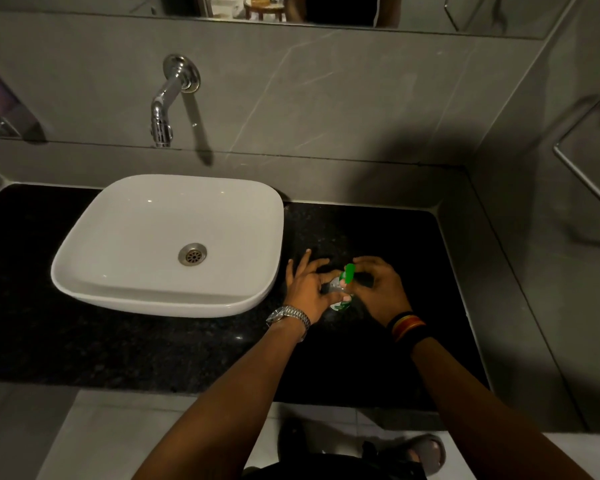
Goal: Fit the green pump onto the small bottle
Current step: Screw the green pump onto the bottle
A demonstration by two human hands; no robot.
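- Head view, looking down at a black speckled counter (153, 348) set against grey wall tiles.
- Left hand (307, 287): thumb and forefinger closed around the small bottle (338, 299); the remaining fingers spread out and lifted clear of it. Metal watch (288, 315) on this wrist.
- Right hand (378, 289): fingers curled in toward the green pump (349, 271), fingertips at its top. Contact looks like a light pinch, but the exact grip is partly hidden by the fingers. Striped band (407, 325) on this wrist.
- Small bottle: clear body with a green and white label, sits between the two hands, tilted with its base toward the person. Whether the base touches the counter cannot be told.
- Green pump: at the top end of the bottle, just beyond the left thumb and against the right fingertips, standing at a slant. Whether it is fully seated on the neck cannot be told; the joint is covered by fingers.
- White basin (167, 244): to the far side of the left hand, just beside its spread fingers, not touching them. Drain visible in the bowl.
- Chrome tap (167, 102): on the wall above the basin, well apart from both hands.
- One sandalled foot (426, 452) on the tiled floor below the right forearm.
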